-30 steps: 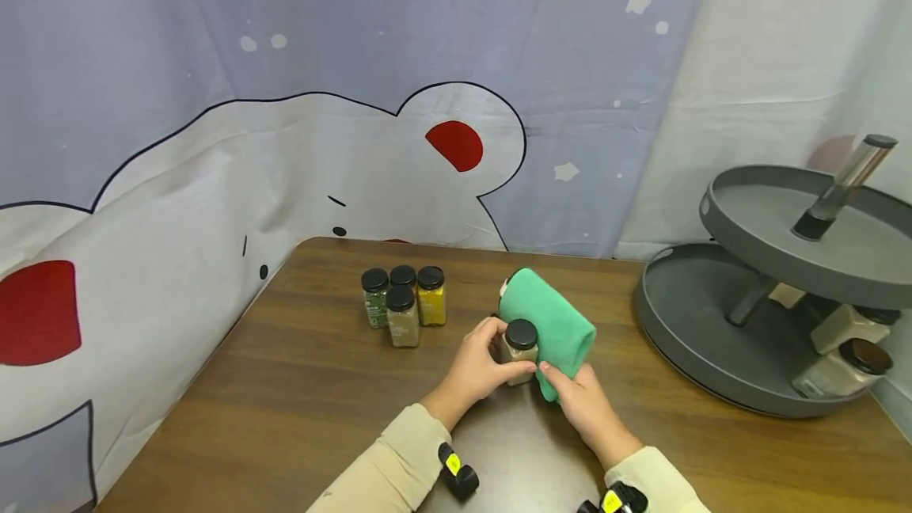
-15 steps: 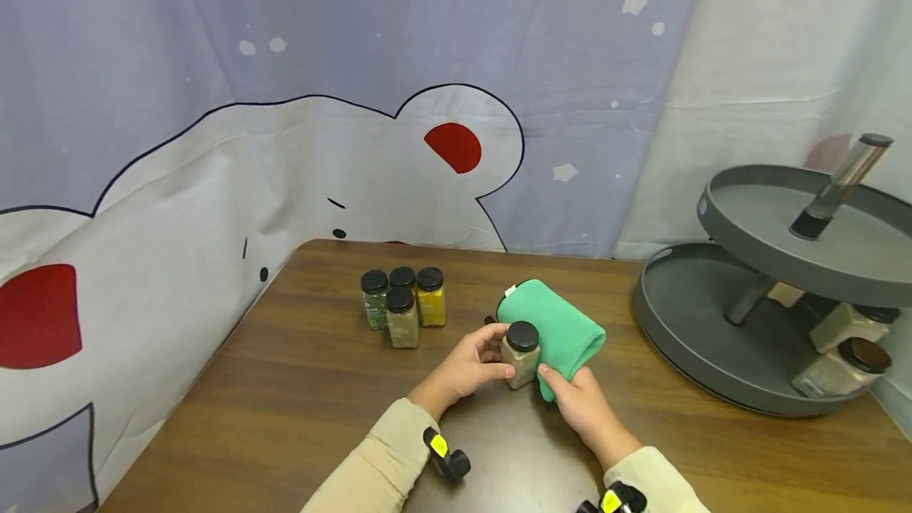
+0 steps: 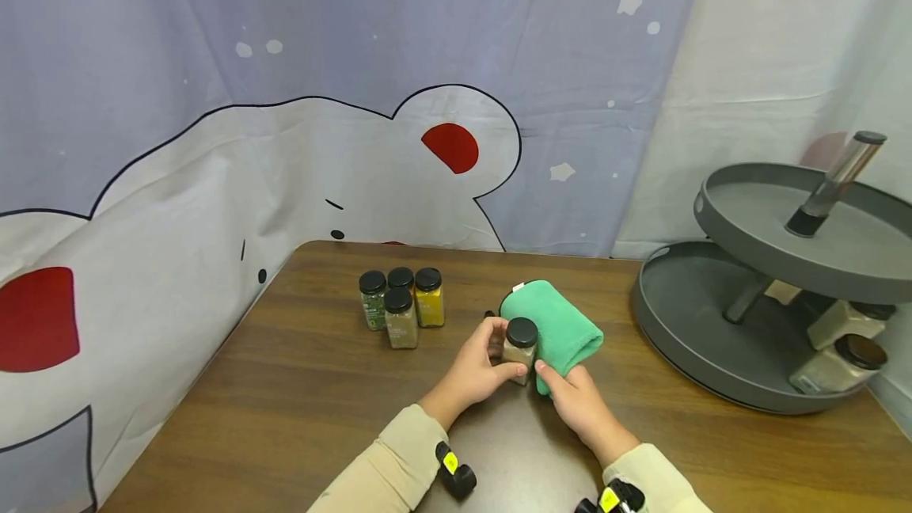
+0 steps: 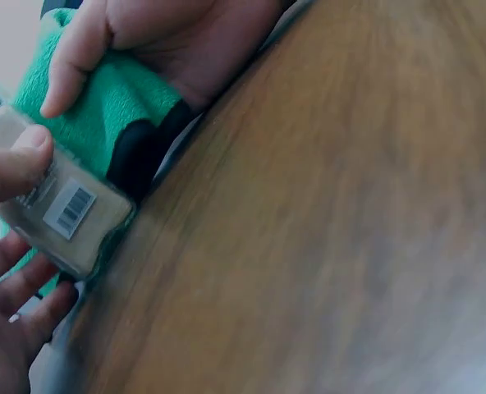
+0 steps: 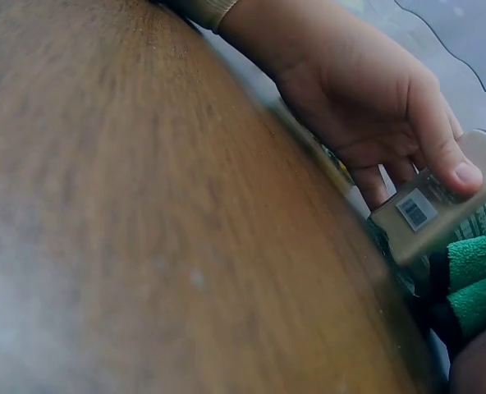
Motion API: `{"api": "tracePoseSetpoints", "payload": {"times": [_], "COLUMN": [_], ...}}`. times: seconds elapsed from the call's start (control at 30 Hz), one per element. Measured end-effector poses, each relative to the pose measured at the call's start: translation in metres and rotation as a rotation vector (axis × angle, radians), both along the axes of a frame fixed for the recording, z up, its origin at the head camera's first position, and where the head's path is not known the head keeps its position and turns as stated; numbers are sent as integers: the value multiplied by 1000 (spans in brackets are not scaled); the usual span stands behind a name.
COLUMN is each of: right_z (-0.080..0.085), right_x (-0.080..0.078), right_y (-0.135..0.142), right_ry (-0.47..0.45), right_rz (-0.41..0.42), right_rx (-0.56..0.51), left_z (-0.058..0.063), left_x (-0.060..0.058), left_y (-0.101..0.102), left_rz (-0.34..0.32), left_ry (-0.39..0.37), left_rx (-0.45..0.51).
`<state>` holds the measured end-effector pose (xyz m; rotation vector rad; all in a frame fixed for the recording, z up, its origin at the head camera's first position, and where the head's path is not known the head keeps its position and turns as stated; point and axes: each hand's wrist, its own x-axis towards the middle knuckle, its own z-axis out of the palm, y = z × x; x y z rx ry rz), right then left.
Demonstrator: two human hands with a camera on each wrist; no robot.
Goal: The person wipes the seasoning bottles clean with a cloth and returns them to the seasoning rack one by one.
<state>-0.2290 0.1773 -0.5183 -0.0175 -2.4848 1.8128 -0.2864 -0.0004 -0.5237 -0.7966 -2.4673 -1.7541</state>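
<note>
My left hand point(image 3: 470, 366) grips a square spice jar point(image 3: 518, 355) with a black lid and pale tan contents, thumb in front and fingers behind. In the left wrist view, a barcode label shows on the jar point(image 4: 42, 185), whose base is close to the tabletop; whether it touches is unclear. With the thumb on top, my right hand point(image 3: 580, 406) holds a folded green cloth point(image 3: 559, 331) against the jar's right side. Dark edging lines the cloth point(image 5: 477, 256) in the right wrist view. Most of the right hand's fingers are hidden beneath the cloth.
Several black-lidded spice jars point(image 3: 402, 327) stand grouped at the back left of the wooden table point(image 3: 321, 410). On the right is a grey two-tier turntable rack point(image 3: 670, 339), with jars point(image 3: 834, 370) on its lower tier. A patterned curtain point(image 3: 342, 38) hangs behind.
The jar leaned a little half a second ago and is more upright now. My left hand shifted left and came back. The cloth's top edge sits lower and further right than a second ago.
</note>
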Motion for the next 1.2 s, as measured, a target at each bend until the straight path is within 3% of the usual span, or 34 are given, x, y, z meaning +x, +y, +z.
{"api": "tracePoseSetpoints", "payload": {"times": [0.17, 0.37, 0.63, 0.8, 0.87, 0.93, 1.07, 1.13, 1.2], "right_z": [-1, 0, 0, -3, -4, -3, -1, 0, 0], "right_x": [0, 5, 4, 1, 0, 0, 0, 1, 1], "right_y": [1, 0, 0, 2, 2, 2, 2, 1, 0], "right_ry": [56, 124, 151, 100, 78, 59, 44, 38, 35], "right_rz": [8, 3, 0, 22, 19, -6, -47, -52, -39], "right_rx": [-2, -144, -165, -39, -40, -93, -156, -147, -139], "left_z": [2, 4, 3, 3, 1, -1, -3, -3, -3], "left_x": [5, 10, 10, 10, 9, 6, -3, -7, -9], "left_y": [6, 9, 10, 11, 10, 7, -5, -11, -14], "left_rz": [100, 197, 214, 199, 167, 94, -114, -186, -210], "left_ry": [94, 161, 184, 160, 107, 33, -144, -190, -207], "left_rx": [-103, -202, -220, -209, -179, -109, 150, 240, 254]}}
